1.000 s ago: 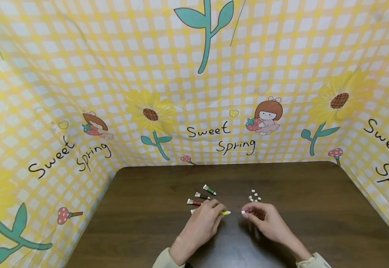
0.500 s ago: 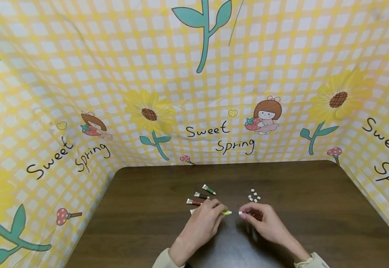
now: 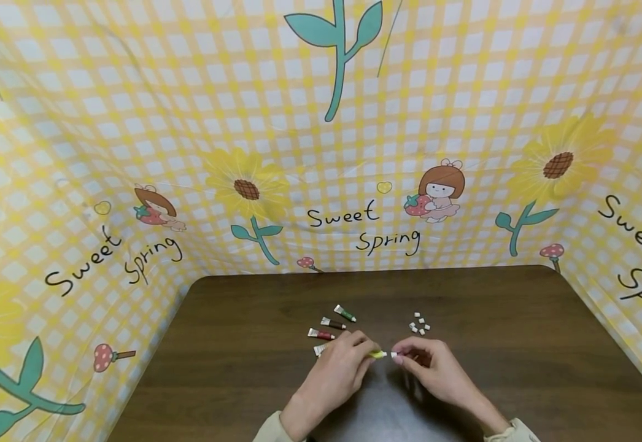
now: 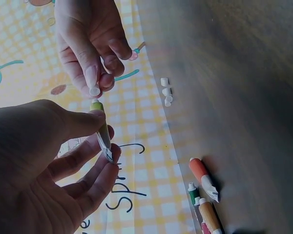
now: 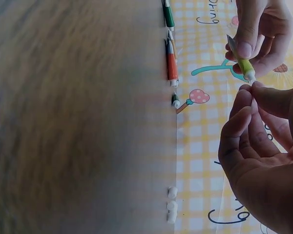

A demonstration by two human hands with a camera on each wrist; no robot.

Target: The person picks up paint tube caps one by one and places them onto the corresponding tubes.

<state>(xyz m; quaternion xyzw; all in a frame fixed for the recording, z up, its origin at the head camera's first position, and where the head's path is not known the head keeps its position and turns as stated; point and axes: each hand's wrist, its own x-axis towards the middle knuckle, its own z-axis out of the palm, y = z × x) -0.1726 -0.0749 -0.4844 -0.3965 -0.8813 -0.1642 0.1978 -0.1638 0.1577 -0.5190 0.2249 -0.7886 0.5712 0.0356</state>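
My left hand (image 3: pixel 339 368) pinches a small yellow paint tube (image 4: pixel 103 131) between thumb and fingers, its white nozzle pointing at the right hand. Between thumb and forefinger, my right hand (image 3: pixel 439 368) holds a small white cap (image 4: pixel 94 91). Cap and nozzle face each other with a narrow gap in the head view. In the right wrist view, the fingertips (image 5: pixel 245 87) hide most of the cap, right at the end of the tube.
Left of the hands lie a green tube (image 3: pixel 345 313), a dark tube (image 3: pixel 333 323), a red tube (image 3: pixel 321 334) and one half hidden behind the left hand. Several loose white caps (image 3: pixel 421 320) lie beyond the right hand on the brown table (image 3: pixel 232 356). A checked cloth (image 3: pixel 332 153) hangs behind.
The right hand has moved left with the cap, and the left hand has shifted the yellow tube slightly right. The gap between cap and nozzle has narrowed.
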